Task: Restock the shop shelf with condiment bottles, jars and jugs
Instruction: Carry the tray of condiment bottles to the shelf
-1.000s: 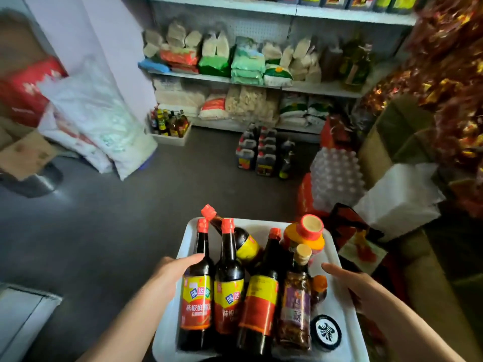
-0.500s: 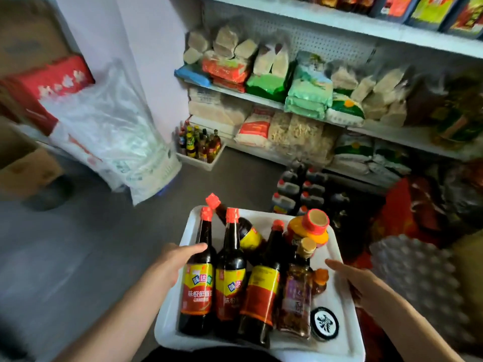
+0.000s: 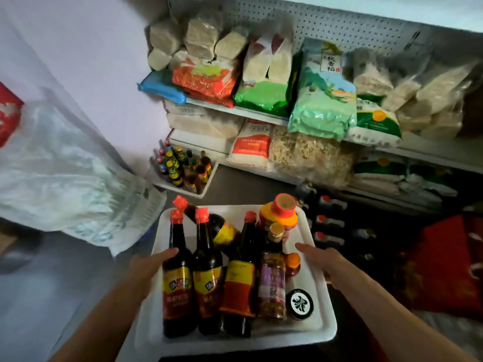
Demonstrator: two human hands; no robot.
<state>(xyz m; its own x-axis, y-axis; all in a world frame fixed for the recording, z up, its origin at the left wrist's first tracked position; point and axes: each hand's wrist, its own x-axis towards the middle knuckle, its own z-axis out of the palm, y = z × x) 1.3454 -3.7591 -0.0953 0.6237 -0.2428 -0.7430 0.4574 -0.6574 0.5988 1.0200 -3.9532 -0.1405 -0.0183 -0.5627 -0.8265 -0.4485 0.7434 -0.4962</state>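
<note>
Shelf [image 3: 261,113] nearer now, black-lidded jar [image 3: 299,303] bears 泰

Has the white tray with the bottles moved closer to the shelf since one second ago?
Yes. The white tray has moved toward the shelf; the small tray of bottles on the floor is now much nearer to it.

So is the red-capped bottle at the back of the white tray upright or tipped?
Tipped. The back bottle leans, its red cap pointing up-left, behind the upright dark bottles in the white tray.
</note>
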